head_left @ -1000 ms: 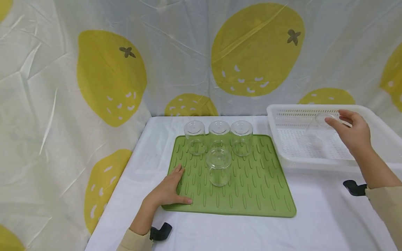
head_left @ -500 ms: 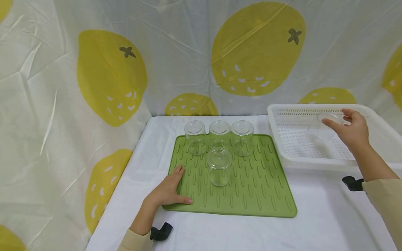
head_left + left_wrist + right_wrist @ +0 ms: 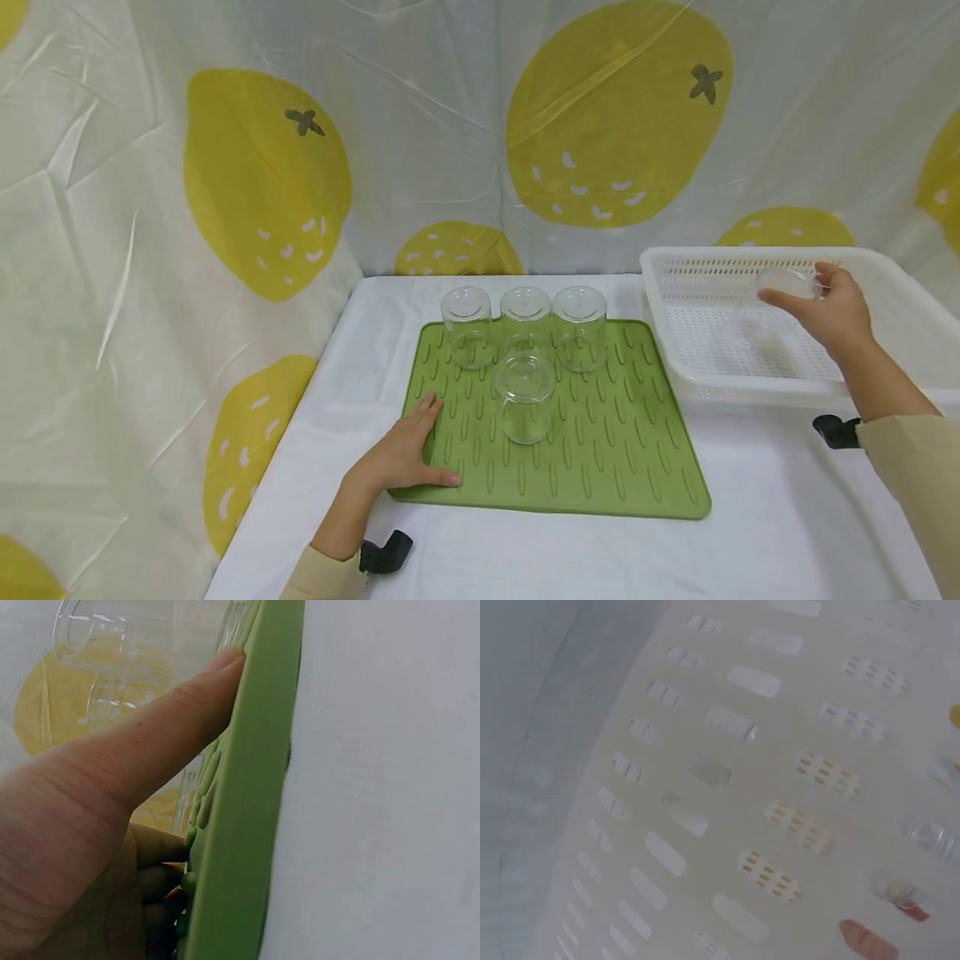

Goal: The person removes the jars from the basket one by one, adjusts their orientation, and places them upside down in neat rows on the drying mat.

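Observation:
A green ribbed drying mat (image 3: pixel 615 467) lies on the white table. My left hand (image 3: pixel 401 454) rests on its left side, fingers spread and thumb along the front edge; the left wrist view shows the thumb (image 3: pixel 172 727) on the mat's rim. Three clear glasses stand upside down in a back row: left glass (image 3: pixel 468 329), middle glass (image 3: pixel 525 325), right glass (image 3: pixel 579 329). Another upturned glass (image 3: pixel 525 400) stands in front of the middle one. Over the white basket, my right hand (image 3: pixel 840 317) grips a clear glass (image 3: pixel 783 283) between thumb and fingers.
The white plastic basket (image 3: pixel 750 385) stands right of the mat; its slotted wall (image 3: pixel 727 787) blocks most of the right wrist view. A lemon-print curtain (image 3: pixel 420 125) hangs behind and along the left. White cloth (image 3: pixel 525 558) covers the table in front of the mat.
My right hand has shifted slightly left, its thumb reaching farther across the glass it holds in the basket. The left hand, mat and upturned glasses have stayed put.

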Tool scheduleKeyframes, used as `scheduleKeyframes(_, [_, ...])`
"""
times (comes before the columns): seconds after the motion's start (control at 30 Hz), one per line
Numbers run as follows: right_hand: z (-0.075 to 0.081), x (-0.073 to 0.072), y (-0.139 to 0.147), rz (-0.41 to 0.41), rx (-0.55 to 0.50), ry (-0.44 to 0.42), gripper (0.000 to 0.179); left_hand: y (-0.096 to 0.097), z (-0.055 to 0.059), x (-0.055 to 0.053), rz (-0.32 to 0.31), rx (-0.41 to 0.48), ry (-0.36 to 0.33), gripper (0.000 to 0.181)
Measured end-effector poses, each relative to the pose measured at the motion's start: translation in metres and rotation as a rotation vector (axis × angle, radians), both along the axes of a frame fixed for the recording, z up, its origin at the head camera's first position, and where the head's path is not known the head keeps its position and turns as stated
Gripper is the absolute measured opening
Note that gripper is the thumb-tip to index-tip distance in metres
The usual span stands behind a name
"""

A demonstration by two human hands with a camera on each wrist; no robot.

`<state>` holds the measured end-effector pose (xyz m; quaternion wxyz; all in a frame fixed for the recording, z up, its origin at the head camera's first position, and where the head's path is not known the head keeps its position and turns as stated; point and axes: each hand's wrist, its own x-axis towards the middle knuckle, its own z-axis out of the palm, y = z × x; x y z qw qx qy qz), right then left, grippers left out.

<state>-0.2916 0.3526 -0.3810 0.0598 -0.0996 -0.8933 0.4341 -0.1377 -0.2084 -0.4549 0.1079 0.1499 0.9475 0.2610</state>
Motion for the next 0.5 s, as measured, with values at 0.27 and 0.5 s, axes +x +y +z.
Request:
scheduleKeyframes(0.27, [-0.0030,-0.0032,0.0041,0.017,0.031,-0.075,0.113,0.0004,0.0007,-0.0002,0.003,0.005,-0.003,0.120])
scheduleKeyframes(0.5, [-0.0071,-0.0036,0.0036,-0.009,0.035,-0.104,0.116,0.0002,0.0001,0.0001,0.005,-0.005,-0.001,0.120])
